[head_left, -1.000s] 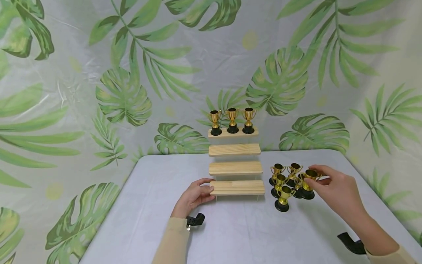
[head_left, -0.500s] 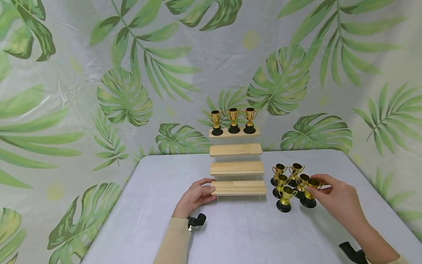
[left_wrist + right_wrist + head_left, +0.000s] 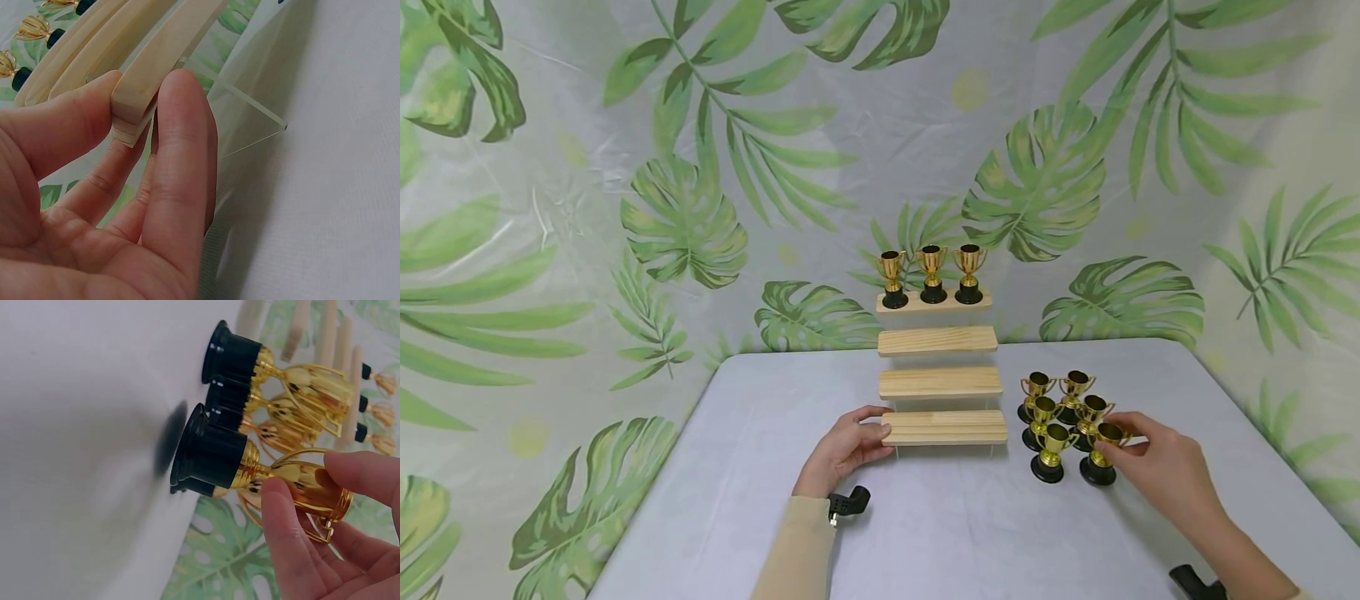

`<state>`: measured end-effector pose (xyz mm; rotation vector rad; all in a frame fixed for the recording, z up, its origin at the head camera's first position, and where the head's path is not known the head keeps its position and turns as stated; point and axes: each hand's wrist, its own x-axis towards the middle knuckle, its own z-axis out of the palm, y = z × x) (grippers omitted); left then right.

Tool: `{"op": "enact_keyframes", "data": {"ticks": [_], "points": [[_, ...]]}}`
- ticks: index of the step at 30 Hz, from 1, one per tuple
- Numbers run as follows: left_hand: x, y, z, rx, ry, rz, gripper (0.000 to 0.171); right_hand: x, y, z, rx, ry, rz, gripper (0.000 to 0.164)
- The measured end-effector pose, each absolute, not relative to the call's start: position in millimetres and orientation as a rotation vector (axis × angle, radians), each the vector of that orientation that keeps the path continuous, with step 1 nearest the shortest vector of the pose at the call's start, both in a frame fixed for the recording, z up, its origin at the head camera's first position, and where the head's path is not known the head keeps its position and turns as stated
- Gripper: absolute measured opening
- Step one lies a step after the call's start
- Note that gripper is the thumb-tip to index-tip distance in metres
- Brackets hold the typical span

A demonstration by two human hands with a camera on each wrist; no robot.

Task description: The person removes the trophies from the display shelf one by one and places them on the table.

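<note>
A small gold trophy (image 3: 249,462) with a black base is in the right hand (image 3: 1167,471), at the near right of a cluster on the worktop (image 3: 925,533). The right fingers (image 3: 284,531) pinch its cup near the handles, and in the right wrist view its base seems to hang just clear of the surface, a dark shadow close by.

Five more trophies of the same kind stand upright on the worktop, close together: two at the back, two in the middle, and one front trophy (image 3: 1048,468) just to the left of the held one.

To the left of the cluster stands a wooden stand (image 3: 940,383) of four stepped boards, raised on clear supports (image 3: 250,100). Three matching trophies stand upright side by side on its top board, the middle trophy (image 3: 932,275) between the other two.

The left hand (image 3: 846,446) grips the left end of the lowest board (image 3: 943,427); in the left wrist view the thumb presses on one side and the other fingers lie along the opposite side.

Both wrists bear black mounts, a left mount (image 3: 850,502) and a right mount (image 3: 1197,582), and a beige sleeve (image 3: 793,550) covers the left forearm. A white cloth covers the worktop, and behind it hangs a pale backdrop (image 3: 700,125) printed with green leaves.
</note>
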<state>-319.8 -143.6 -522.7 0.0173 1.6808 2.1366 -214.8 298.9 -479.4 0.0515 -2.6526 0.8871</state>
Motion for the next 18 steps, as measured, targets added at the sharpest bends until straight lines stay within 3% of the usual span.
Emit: {"op": "enact_keyframes", "data": {"ticks": [18], "points": [[-321.3,-143.6,-523.2,0.007,1.672,2.133,0.048,-213.7,296.4,-487.7,0.042,-2.671,0.894,0.044]]}}
